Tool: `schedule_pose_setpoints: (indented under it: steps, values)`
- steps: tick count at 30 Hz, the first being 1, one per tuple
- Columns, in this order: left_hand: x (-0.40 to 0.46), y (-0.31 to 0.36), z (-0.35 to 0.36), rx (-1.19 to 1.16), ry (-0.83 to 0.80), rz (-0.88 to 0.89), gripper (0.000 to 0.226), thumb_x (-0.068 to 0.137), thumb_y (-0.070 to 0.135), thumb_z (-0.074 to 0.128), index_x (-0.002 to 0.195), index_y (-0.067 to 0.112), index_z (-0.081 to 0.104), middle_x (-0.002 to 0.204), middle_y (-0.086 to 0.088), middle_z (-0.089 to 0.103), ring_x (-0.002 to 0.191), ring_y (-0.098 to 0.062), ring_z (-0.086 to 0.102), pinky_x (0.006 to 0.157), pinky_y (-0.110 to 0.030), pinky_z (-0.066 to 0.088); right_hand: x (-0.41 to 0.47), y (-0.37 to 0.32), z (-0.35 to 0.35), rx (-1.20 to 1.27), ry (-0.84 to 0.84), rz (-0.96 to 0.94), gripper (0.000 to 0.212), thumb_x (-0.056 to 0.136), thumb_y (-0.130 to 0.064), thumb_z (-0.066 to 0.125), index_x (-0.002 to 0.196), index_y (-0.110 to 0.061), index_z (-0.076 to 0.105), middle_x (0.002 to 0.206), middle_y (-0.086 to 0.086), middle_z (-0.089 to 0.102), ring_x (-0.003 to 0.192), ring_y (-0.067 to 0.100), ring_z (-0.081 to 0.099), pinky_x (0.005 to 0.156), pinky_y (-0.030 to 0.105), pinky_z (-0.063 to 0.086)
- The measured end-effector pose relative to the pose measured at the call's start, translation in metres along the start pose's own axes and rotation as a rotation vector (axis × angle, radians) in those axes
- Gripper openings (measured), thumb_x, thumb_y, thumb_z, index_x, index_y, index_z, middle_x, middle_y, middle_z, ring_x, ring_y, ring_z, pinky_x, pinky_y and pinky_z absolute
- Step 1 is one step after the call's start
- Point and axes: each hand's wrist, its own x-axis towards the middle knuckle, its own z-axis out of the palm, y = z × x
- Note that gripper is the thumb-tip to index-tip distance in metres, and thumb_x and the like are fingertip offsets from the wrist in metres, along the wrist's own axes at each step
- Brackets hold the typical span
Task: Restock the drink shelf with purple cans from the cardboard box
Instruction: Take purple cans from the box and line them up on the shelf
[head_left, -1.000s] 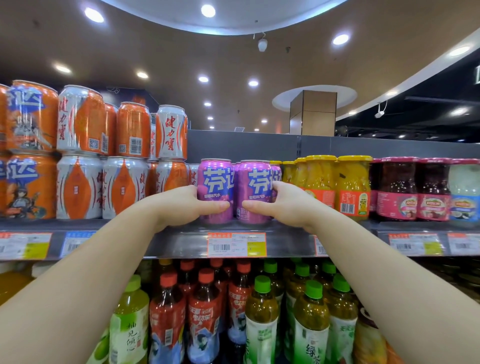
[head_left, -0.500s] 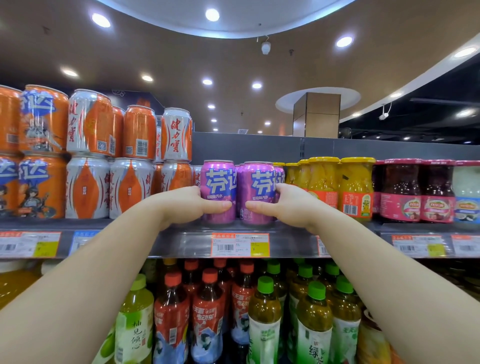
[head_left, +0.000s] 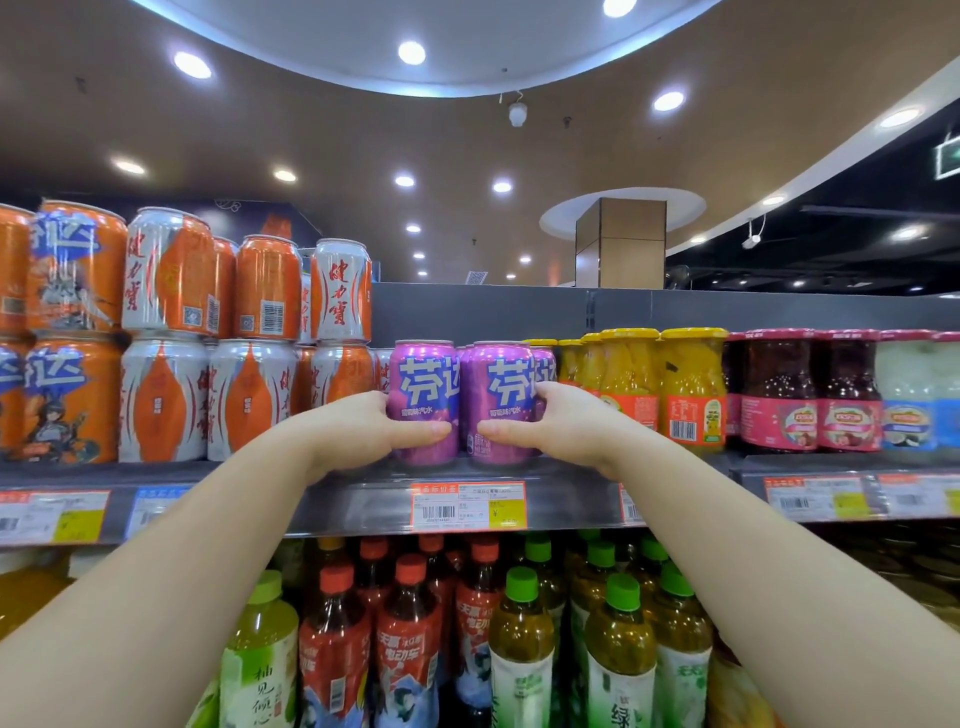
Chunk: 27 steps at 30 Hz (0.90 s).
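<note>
Writing on cans: each of the two front purple cans has big blue letters "芬达" edged in white. The small line under them is too tiny to read.
Left purple can: it stands upright at the front of the shelf, touching the other front can.
Right purple can: upright too, with a barcode low on its side.
More purple cans: others stand behind these two, mostly hidden.
Left hand: it reaches up from below. The thumb lies across the front of the left can, low down. The fingers go round its far side, holding it.
Right hand: it does the same on the right can, thumb in front and fingers wrapped round the side.
Neighbours on the left: orange and silver cans with red writing "健力宝" are stacked two high.
Neighbours on the right: jars with yellow lids, then dark red jars.
Price tag: orange edge, a barcode, print too small to read.
Below: bottles with red caps and bottles with green caps.
</note>
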Motion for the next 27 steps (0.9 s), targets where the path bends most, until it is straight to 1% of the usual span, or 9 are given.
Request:
schedule_pose_setpoints:
  steps: [2,4,5,7,9,13,18,22,27]
  values:
    - [-0.001,-0.001,0.001,-0.014,0.019,0.033,0.041,0.074,0.052,0.074,0.106,0.029,0.062,0.101,0.009,0.07,0.095,-0.009,0.066,0.071,-0.02,0.046,-0.005,-0.002,-0.007,0.033,0.0,0.015,0.055,0.071,-0.07,0.068,0.111,-0.033,0.06,0.108,-0.011,0.068,0.098,0.007,0.064,0.085,0.031,0.055]
    - [-0.003,-0.002,0.002,-0.038,0.059,0.075,0.045,0.072,0.049,0.077,0.108,0.03,0.058,0.099,0.014,0.068,0.091,-0.003,0.064,0.067,-0.017,0.045,-0.007,-0.001,-0.016,0.117,0.04,0.033,0.061,0.082,-0.072,0.053,0.122,-0.027,0.059,0.115,-0.006,0.067,0.104,0.014,0.063,0.091,0.037,0.053]
    - [-0.004,-0.002,0.002,-0.037,0.096,0.103,0.051,0.07,0.048,0.079,0.112,0.032,0.054,0.1,0.017,0.065,0.09,0.001,0.061,0.067,-0.016,0.044,-0.009,-0.001,-0.02,0.164,0.08,0.027,0.056,0.09,-0.064,0.049,0.127,-0.024,0.057,0.115,-0.003,0.066,0.104,0.016,0.064,0.089,0.035,0.053]
    - [-0.006,-0.005,0.004,-0.013,0.176,0.17,0.067,0.065,0.049,0.081,0.119,0.04,0.043,0.1,0.024,0.058,0.092,0.005,0.056,0.075,-0.019,0.047,-0.009,0.002,-0.025,0.153,0.204,-0.007,0.044,0.099,-0.043,0.048,0.138,-0.022,0.046,0.116,0.001,0.066,0.095,0.016,0.066,0.069,0.025,0.052]
    - [-0.007,-0.006,0.006,-0.007,0.237,0.2,0.073,0.062,0.048,0.083,0.117,0.045,0.036,0.099,0.026,0.053,0.094,0.003,0.056,0.083,-0.026,0.047,-0.005,0.004,-0.025,0.064,0.253,-0.005,0.048,0.1,-0.03,0.049,0.146,-0.025,0.034,0.12,0.005,0.064,0.085,0.016,0.065,0.057,0.023,0.05]
    - [-0.007,-0.006,0.008,0.0,0.244,0.206,0.078,0.063,0.042,0.085,0.116,0.046,0.028,0.102,0.018,0.051,0.084,0.007,0.052,0.068,-0.015,0.04,0.012,0.006,-0.015,0.023,0.205,0.041,0.072,0.099,-0.019,0.055,0.154,-0.031,0.01,0.13,0.006,0.055,0.102,0.019,0.06,0.083,0.038,0.058]
    - [-0.005,-0.005,0.007,-0.039,0.21,0.224,0.074,0.062,0.039,0.086,0.111,0.053,0.032,0.093,0.029,0.051,0.09,0.007,0.052,0.084,-0.028,0.042,0.033,0.005,-0.013,0.041,0.169,0.097,0.093,0.095,-0.014,0.062,0.154,-0.032,-0.007,0.13,0.007,0.054,0.103,0.018,0.058,0.091,0.04,0.056]
    - [-0.001,-0.008,0.005,-0.06,0.189,0.224,0.07,0.06,0.041,0.084,0.107,0.056,0.035,0.095,0.029,0.052,0.09,0.01,0.049,0.083,-0.029,0.041,0.05,0.01,-0.013,0.015,0.145,0.129,0.094,0.094,-0.011,0.061,0.154,-0.032,-0.008,0.133,0.01,0.053,0.112,0.023,0.059,0.093,0.044,0.054]
    - [0.004,-0.014,0.005,-0.033,0.175,0.223,0.091,0.054,0.046,0.085,0.126,0.057,0.031,0.103,0.02,0.063,0.1,0.009,0.052,0.08,-0.024,0.042,0.064,0.013,-0.014,0.13,0.104,0.152,0.089,0.093,-0.006,0.062,0.154,-0.032,0.004,0.141,0.012,0.046,0.122,0.025,0.054,0.097,0.047,0.052]
